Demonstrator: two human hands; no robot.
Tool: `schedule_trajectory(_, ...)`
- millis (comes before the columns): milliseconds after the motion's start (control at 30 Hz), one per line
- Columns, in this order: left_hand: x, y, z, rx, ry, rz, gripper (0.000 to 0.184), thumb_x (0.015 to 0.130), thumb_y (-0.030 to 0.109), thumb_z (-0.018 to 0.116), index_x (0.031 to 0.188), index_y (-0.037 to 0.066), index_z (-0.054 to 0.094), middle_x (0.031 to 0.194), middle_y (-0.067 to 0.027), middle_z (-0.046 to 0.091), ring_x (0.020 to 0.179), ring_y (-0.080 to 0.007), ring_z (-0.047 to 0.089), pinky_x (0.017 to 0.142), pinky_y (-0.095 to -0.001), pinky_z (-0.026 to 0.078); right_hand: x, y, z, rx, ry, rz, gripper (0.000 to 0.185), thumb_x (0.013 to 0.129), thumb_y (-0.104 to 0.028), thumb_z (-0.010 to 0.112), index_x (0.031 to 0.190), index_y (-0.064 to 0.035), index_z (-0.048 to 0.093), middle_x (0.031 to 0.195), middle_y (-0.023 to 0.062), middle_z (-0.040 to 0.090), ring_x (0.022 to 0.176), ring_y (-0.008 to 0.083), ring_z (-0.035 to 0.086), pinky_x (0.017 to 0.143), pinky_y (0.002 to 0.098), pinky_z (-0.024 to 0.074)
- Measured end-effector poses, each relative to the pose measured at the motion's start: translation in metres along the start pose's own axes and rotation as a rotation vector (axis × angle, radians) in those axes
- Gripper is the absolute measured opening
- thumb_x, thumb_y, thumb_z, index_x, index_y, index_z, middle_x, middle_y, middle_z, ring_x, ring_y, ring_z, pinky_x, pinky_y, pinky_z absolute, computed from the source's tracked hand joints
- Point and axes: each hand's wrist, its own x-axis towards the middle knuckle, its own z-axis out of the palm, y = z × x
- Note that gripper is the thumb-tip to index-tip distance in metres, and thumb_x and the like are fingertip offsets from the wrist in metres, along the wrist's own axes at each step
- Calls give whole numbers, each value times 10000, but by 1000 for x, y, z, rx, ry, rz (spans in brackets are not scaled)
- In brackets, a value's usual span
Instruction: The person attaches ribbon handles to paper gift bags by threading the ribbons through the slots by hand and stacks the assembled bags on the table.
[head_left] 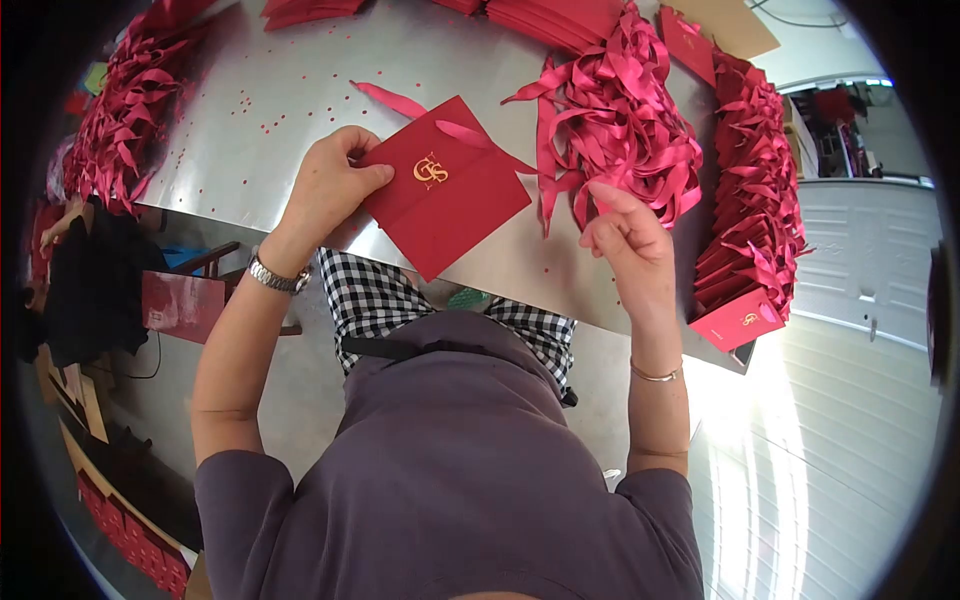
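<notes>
My left hand [338,190] grips the left side of a flat red paper gift bag [440,200], with the thumb on its front. The bag is tilted and carries a gold monogram. A pink-red ribbon [465,135] crosses its upper part, and one loose end lies on the table beyond it. My right hand [632,245] is raised to the right of the bag, at the near edge of a heap of loose ribbons [635,120]. Its index finger is stretched out, the other fingers are partly curled, and nothing shows between them.
On the metal table [260,130] lie small red paper dots. A long row of ribboned red bags [745,210] lines the right edge, and another ribboned pile [130,120] fills the left. Stacked red bags [560,22] lie at the back. A red stool [185,305] stands at lower left.
</notes>
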Motion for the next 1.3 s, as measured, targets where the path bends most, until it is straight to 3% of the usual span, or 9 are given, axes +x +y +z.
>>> schedule_trajectory(100,4,-4,0,1,-23,8,224,780,101,676,948,-35,621,828,-88,658,745,-155,620,694,-288,504,9,17,-4,-268,131,-21,246,883,-7,596,1125,-31,631,788,3,602,749,108,568,692,257,466)
schedule_trajectory(167,5,-7,0,-25,-30,0,224,787,98,668,959,-38,623,837,-89,662,753,-154,624,698,-287,505,16,21,-11,-1023,-92,-430,264,830,14,617,1080,-60,659,906,69,642,856,222,612,737,313,485)
schedule_trajectory(200,4,-8,0,-54,-32,-3,227,794,96,660,974,-38,627,847,-89,666,762,-152,627,705,-286,506,16,20,-4,-1029,-129,-498,243,761,-1,635,992,-65,675,964,85,617,893,289,584,767,359,487)
schedule_trajectory(300,2,-10,-1,-104,-33,-11,239,805,94,647,1003,-38,632,866,-88,671,780,-149,630,723,-285,506,24,24,-2,-1231,-282,-499,214,748,-37,636,958,-61,671,963,82,603,908,270,573,775,363,482)
schedule_trajectory(400,1,-14,0,-149,-38,-10,252,808,90,640,1027,-34,636,886,-86,675,798,-145,628,744,-284,504,38,32,-7,-1181,-321,-554,196,741,-62,626,932,-70,668,919,90,591,878,270,562,784,368,476)
schedule_trajectory(567,-5,-4,-5,-151,-39,-24,250,776,50,658,1014,-25,650,887,-83,678,803,-144,620,758,-271,497,46,16,32,-976,-257,-724,138,762,-56,672,895,-49,635,1100,84,654,1048,280,587,859,370,472)
schedule_trajectory(733,-7,-2,-3,-199,-82,-73,258,754,32,682,1006,-20,661,854,-70,672,769,-131,604,720,-267,498,57,36,112,-556,-122,-333,81,872,-144,618,906,-72,634,831,100,672,723,274,654,619,362,506)
schedule_trajectory(1233,-15,-8,-16,-126,-199,-86,185,757,-5,678,933,-39,633,918,-48,630,794,-134,608,710,-259,498,74,59,142,-900,-47,-515,93,852,-176,649,843,-90,615,734,57,654,622,235,639,531,333,486)
schedule_trajectory(1300,-22,-1,-16,198,-104,13,229,739,26,699,943,-47,627,937,-93,618,806,-180,617,724,-290,502,74,61,143,-901,-20,-537,105,850,-184,645,823,-98,593,713,48,644,601,234,631,514,338,484)
